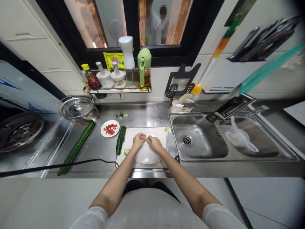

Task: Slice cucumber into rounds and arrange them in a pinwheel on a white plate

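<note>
My left hand [139, 141] and my right hand [154, 143] meet above a white plate [148, 157]. Pinched between the fingertips of both is a thin pale-green cucumber slice [146, 138]. Under the plate lies a light cutting board [130, 134]. A cut cucumber piece [121, 140] rests along the board's left side, with a cucumber chunk [126, 151] near it. Another small cucumber piece [166, 129] sits at the board's upper right corner. A knife [171, 143] with a broad blade lies at the right edge, by the sink.
Left are a long cucumber [77, 146], a plate of red pieces [110, 128] and a lidded steel pot [78, 109]. Cucumber scraps [121, 114] lie behind. A black cable [71, 164] crosses the counter. Right is a double sink [199, 136] holding a plastic bag [239, 133]. A condiment shelf [121, 90] hangs behind.
</note>
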Motion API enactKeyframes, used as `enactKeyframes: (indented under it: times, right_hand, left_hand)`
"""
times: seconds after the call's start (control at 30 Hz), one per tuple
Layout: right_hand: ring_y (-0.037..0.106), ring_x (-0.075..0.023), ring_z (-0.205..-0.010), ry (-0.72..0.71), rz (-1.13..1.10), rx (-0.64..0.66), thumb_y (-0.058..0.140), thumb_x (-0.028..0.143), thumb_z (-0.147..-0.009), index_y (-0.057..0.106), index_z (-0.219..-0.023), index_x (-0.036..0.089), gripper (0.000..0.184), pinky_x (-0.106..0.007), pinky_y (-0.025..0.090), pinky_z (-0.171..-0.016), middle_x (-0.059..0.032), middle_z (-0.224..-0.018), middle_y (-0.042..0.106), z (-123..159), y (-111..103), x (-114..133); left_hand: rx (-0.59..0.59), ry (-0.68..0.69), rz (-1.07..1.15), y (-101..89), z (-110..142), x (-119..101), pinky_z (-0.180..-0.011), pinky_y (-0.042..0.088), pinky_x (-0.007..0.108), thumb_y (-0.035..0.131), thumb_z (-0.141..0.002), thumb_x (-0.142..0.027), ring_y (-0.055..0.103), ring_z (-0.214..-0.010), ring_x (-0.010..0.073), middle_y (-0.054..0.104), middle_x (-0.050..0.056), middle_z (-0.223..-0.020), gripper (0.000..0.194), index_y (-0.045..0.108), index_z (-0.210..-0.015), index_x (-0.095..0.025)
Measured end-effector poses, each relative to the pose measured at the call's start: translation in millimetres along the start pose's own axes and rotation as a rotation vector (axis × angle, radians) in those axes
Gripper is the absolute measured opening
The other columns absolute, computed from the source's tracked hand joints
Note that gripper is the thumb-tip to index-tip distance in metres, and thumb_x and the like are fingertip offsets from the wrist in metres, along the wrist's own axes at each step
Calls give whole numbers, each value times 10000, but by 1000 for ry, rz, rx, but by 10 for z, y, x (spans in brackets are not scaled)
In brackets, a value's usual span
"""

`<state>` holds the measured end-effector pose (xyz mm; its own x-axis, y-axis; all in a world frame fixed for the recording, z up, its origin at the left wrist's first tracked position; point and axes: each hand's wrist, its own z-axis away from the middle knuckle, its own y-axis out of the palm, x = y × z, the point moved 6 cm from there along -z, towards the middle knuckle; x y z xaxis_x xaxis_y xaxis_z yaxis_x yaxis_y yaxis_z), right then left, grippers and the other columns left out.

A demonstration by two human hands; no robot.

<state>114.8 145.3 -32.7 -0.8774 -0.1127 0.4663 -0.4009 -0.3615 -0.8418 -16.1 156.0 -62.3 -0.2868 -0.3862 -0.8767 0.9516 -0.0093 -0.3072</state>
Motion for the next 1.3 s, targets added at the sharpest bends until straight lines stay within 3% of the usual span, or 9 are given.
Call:
enactKeyframes:
  times: [0.47,0.97,1.3]
  right_hand:
    - [615,-196,-893,140,94,62,368,261,-957,497,-1153,153,259,-250,322,-662,-108,-961,678,-95,21,43]
    - [614,-206,-894,147,78,33,345,262,-949,494,-1214,209,309,-257,331,-654,-81,-976,685,-63,55,63]
    - [609,-196,-846,189,60,12,325,294,-966,519,-1152,197,285,-254,328,-657,-80,-947,675,-24,45,25]
  left_hand:
    - [-19,192,-575,-6,101,-292,-779,419,261,556,-776,-135,593,-865,171,659,25,-896,337,643,-1085,-237]
    - [-10,185,-710,-28,180,-297,-812,408,277,528,-865,-239,578,-941,183,629,54,-1044,268,624,-1114,-261]
    - [-15,235,-730,-20,217,-311,-841,391,283,521,-872,-245,573,-952,185,630,56,-1027,280,608,-1138,-256]
